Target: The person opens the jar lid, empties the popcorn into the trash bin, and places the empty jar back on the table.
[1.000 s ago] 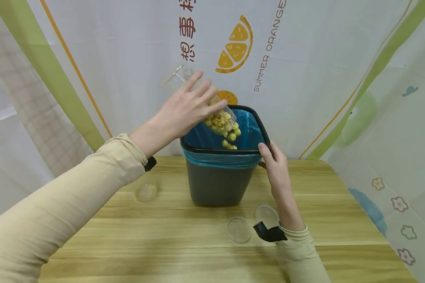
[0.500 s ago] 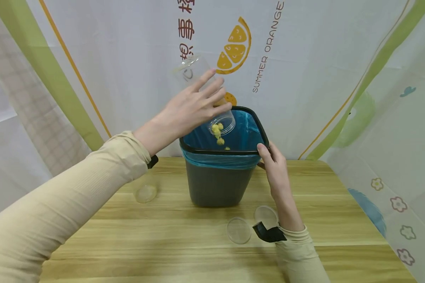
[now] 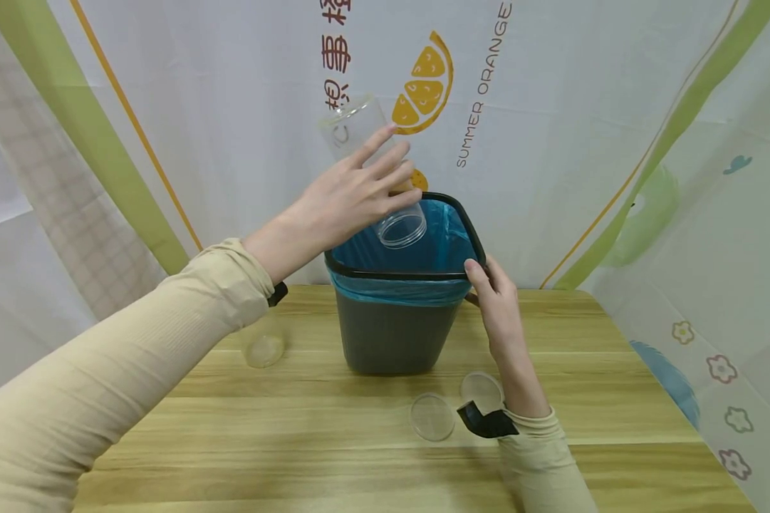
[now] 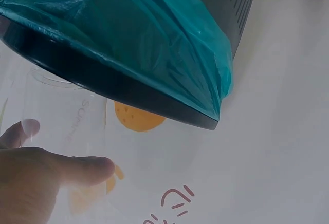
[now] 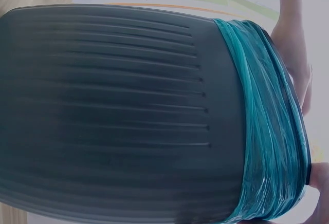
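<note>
My left hand (image 3: pixel 352 187) grips a clear jar (image 3: pixel 356 122) round its side. The jar is tilted mouth down over the bin, and nothing shows inside it. In the left wrist view the thumb (image 4: pixel 90 171) lies along the clear wall, close by the black rim. The dark grey trash bin (image 3: pixel 397 335) stands upright on the table, its blue bag (image 3: pixel 402 291) folded over the top edge. At the bin's right front corner my right hand (image 3: pixel 501 306) holds the rim, thumb on top. The bin's floor is hidden.
Left of the bin, a second clear jar (image 3: pixel 263 349) stands on the wooden table (image 3: pixel 282 442). Two clear round lids (image 3: pixel 432 417) lie in front of the bin, one partly behind the right wrist strap. A printed curtain (image 3: pixel 243 107) hangs right behind.
Yellow dried buds have poured from the jar into the bin, and the jar is now empty. My left hand has tipped it steeper and slightly up. My right hand stays put.
</note>
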`<state>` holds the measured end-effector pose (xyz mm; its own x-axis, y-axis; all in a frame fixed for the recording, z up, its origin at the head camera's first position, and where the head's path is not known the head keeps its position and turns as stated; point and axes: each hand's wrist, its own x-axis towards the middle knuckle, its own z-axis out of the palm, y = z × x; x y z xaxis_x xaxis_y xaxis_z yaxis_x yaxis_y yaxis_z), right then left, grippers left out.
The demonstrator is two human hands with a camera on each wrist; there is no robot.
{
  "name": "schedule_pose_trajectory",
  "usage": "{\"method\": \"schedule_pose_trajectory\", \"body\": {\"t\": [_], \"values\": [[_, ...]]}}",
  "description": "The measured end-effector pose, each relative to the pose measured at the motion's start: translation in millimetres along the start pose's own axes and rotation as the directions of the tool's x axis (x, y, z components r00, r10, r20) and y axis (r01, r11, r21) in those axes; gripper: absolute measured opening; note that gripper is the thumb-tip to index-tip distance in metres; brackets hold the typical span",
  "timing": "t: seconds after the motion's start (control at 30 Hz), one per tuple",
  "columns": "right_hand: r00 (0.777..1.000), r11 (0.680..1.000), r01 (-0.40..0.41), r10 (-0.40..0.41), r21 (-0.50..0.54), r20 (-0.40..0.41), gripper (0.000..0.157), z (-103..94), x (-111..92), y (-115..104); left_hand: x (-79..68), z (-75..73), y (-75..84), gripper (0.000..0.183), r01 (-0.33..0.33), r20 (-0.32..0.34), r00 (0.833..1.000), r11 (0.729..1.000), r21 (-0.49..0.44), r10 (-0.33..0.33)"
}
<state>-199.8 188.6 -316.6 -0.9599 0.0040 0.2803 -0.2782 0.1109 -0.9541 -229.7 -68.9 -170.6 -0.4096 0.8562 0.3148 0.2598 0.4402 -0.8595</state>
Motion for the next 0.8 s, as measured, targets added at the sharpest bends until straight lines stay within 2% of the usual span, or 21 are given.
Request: {"method": "schedule_pose_trajectory", "body": {"t": [0.17, 0.3, 0.57, 0.67, 0.8], "values": [[1.000, 1.000, 0.002, -0.002, 0.000, 0.002, 0.053, 0.3, -0.4, 0.1, -2.5, -0.4, 1.5, 0.068, 0.010, -0.005, 1.000, 1.000, 0.019, -0.010], [1.000, 1.000, 0.001, -0.001, 0.000, 0.001, 0.053, 0.4, -0.6, -0.5, -4.1, 0.1, 1.5, 0.065, 0.033, -0.036, 0.999, 0.999, 0.027, -0.032], [1.000, 1.000, -0.004, 0.004, -0.002, -0.001, 0.054, 0.2, -1.1, -0.8, -9.1, 0.7, 0.5, 0.070, 0.064, -0.026, 0.998, 0.998, 0.020, -0.064], [1.000, 1.000, -0.002, 0.002, -0.012, -0.001, 0.055, 0.2, -1.4, -1.0, -11.8, 0.6, -0.4, 0.074, 0.086, -0.021, 0.996, 0.996, -0.024, -0.086], [1.000, 1.000, -0.003, 0.003, -0.016, 0.002, 0.056, 0.4, -1.5, -1.3, -17.0, 0.8, -1.7, 0.073, 0.144, -0.031, 0.988, 0.982, -0.123, -0.149]]}}
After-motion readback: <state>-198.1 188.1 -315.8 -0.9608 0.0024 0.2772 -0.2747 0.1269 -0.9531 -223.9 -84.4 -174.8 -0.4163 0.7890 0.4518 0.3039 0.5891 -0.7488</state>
